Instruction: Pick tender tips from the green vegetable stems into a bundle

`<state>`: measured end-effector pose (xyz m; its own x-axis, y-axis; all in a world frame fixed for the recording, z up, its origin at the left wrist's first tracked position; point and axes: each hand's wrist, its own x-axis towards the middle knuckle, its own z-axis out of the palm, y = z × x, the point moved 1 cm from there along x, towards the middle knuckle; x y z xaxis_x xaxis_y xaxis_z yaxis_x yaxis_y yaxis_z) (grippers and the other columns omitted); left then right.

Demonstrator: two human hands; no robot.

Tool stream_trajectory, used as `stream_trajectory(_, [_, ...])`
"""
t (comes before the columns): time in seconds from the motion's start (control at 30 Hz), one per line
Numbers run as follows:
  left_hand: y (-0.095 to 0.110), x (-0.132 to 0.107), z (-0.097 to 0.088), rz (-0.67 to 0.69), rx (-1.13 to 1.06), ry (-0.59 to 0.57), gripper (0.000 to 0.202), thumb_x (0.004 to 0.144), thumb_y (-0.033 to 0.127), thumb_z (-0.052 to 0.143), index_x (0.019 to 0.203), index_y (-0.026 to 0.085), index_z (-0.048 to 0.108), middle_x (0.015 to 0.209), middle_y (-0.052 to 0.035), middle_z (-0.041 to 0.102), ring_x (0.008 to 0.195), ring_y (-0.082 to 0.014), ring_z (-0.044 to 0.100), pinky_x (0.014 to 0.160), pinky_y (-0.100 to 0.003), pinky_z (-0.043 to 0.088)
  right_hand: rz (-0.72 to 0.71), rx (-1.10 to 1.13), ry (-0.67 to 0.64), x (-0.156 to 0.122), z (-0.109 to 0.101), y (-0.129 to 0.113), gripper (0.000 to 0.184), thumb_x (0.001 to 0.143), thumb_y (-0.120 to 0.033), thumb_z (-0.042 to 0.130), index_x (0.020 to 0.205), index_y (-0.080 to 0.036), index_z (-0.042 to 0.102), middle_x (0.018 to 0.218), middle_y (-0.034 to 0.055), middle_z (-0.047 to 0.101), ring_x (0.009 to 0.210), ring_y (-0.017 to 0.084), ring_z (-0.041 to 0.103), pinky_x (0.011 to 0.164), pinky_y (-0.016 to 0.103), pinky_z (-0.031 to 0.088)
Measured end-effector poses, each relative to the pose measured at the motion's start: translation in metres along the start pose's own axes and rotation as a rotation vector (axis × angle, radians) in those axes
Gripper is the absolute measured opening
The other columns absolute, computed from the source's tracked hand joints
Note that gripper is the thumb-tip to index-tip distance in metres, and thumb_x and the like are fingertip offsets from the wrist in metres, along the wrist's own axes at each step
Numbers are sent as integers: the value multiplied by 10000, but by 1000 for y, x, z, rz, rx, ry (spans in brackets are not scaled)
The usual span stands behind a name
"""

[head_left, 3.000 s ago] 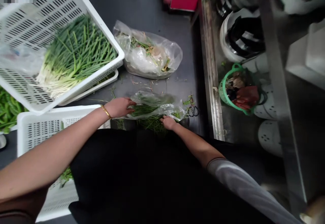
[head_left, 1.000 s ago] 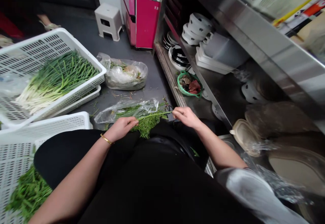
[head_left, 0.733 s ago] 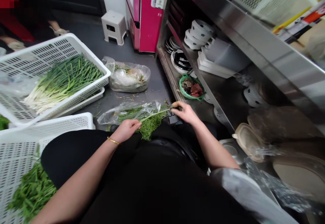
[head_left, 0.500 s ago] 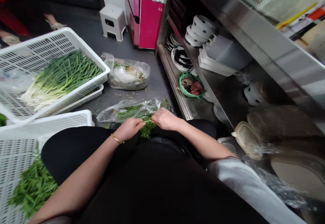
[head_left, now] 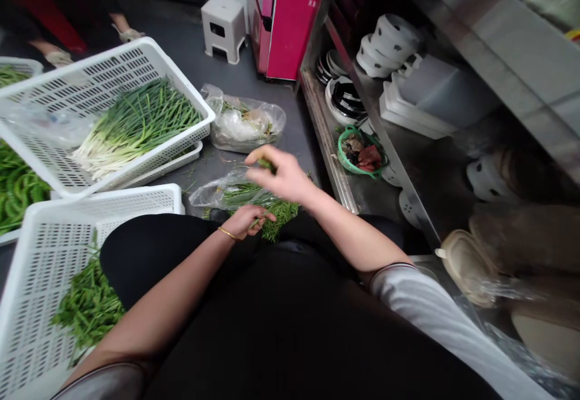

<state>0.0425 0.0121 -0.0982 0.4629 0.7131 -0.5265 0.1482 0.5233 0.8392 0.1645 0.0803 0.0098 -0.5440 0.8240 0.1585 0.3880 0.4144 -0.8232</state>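
Observation:
My left hand (head_left: pixel 247 222), with a bracelet at its wrist, is closed around a few thin green stems (head_left: pixel 256 221) in front of my lap. Higher and to the right, my right hand (head_left: pixel 286 175) is lifted with fingers curled; a small green scrap (head_left: pixel 266 164) shows between thumb and fingers. Beneath the hands, a heap of fine leafy greens (head_left: pixel 281 217) lies by a clear plastic bag (head_left: pixel 226 190) holding more green stalks. Left of my knee, cut leafy stems (head_left: pixel 90 303) lie in a white perforated basket (head_left: pixel 49 249).
Another white basket (head_left: pixel 206 123) holds scallions (head_left: pixel 145 122). Green peppers (head_left: pixel 18 188) lie at far left. A filled plastic bag (head_left: pixel 247 131) rests on the floor, a stool (head_left: pixel 224 22) behind it. Steel shelving (head_left: pixel 328 140) runs along the right. A co-worker's gloved hands (head_left: pixel 129 32) are beyond the baskets.
My right hand has pulled apart from the left and risen, taking a green scrap with it. The left hand still grips stems. The view has swung slightly left.

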Motion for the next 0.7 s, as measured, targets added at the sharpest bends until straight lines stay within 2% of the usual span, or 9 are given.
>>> stream_trajectory(0.07, [8,-7,-12,-4,-113,-16,172,725,293,432,644,172,523,468,47,291,393,-80,203,397,-247,147,-79,-402,-303,-9,16,-6,338,844,-471,454,875,-149,553,813,57,549,650,119,503,592,236,369])
stream_trajectory(0.13, [13,-16,-23,2,-116,-46,182,731,315,480,625,170,504,476,41,333,387,-68,232,386,-234,146,-101,-669,-548,-23,22,3,320,854,-423,464,817,-129,587,815,89,578,652,136,516,584,243,343])
stream_trajectory(0.17, [15,-19,-27,1,-88,-69,202,742,337,499,633,168,508,480,40,351,382,-63,246,379,-225,150,-105,-725,-625,-29,22,11,322,866,-406,450,789,-128,595,785,88,585,636,135,513,572,241,327])
stream_trajectory(0.23, [17,-24,-32,6,-8,-132,247,769,393,514,674,165,528,477,48,364,373,-58,262,362,-208,168,-119,-696,-694,-40,16,26,337,887,-390,423,747,-138,597,718,63,580,609,121,496,555,231,301])
stream_trajectory(0.33, [19,-28,-28,39,97,-171,288,789,443,510,697,171,531,454,69,331,365,-60,274,343,-190,206,-129,-492,-697,-50,5,39,336,875,-394,456,682,-145,574,657,18,535,586,93,458,560,212,291])
stream_trajectory(0.43, [17,-31,-10,116,99,-122,319,764,434,560,607,167,485,457,65,341,371,-56,305,336,-178,227,-112,-277,-652,-59,5,38,317,855,-358,499,638,-136,561,640,4,498,586,82,445,582,207,311])
stream_trajectory(0.5, [13,-36,7,158,-63,-101,341,766,424,572,582,166,446,473,63,344,373,-49,300,332,-169,233,-82,-79,-576,-67,13,33,292,854,-316,505,638,-130,567,654,9,508,610,84,469,605,210,339])
stream_trajectory(0.6, [11,-48,27,189,-542,-110,303,817,427,514,667,170,457,501,84,272,367,-39,212,316,-151,227,20,313,-351,-77,31,23,312,858,-315,495,612,-132,548,633,-4,496,589,75,479,591,208,366])
stream_trajectory(0.7, [20,-60,28,308,-771,-23,263,809,380,548,678,164,477,516,85,233,379,-36,184,310,-133,220,181,595,-129,-71,50,12,373,867,-374,466,576,-144,495,564,-42,416,456,44,379,465,191,312])
